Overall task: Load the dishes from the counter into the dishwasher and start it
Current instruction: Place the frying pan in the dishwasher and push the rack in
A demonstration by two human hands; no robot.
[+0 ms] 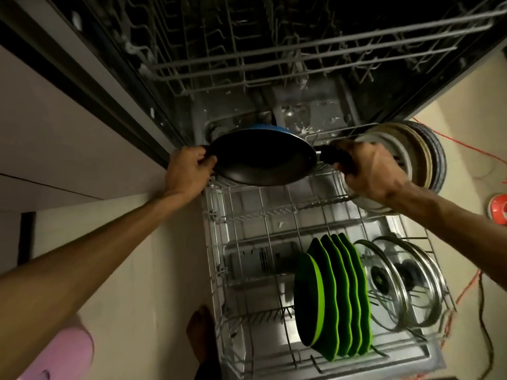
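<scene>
A black non-stick pan (262, 160) with a blue outside hangs tilted over the far end of the pulled-out lower rack (247, 215). My left hand (186, 171) grips the small handle on the pan's left rim. My right hand (367, 171) grips the black handle on its right side. Several green plates (332, 297) stand upright in the rack's near part, with two glass lids (395, 278) beside them on the right. Round plates or lids (411, 157) stand at the rack's far right, partly hidden behind my right hand.
The upper rack (288, 50) is slid out above, dark and wire-framed. The dishwasher door (343, 360) lies open under the lower rack. A cabinet front (68, 133) is on the left. My foot (201, 333) stands by the door. Red cable (466, 149) and an orange tape roll (498, 205) lie on the floor at right.
</scene>
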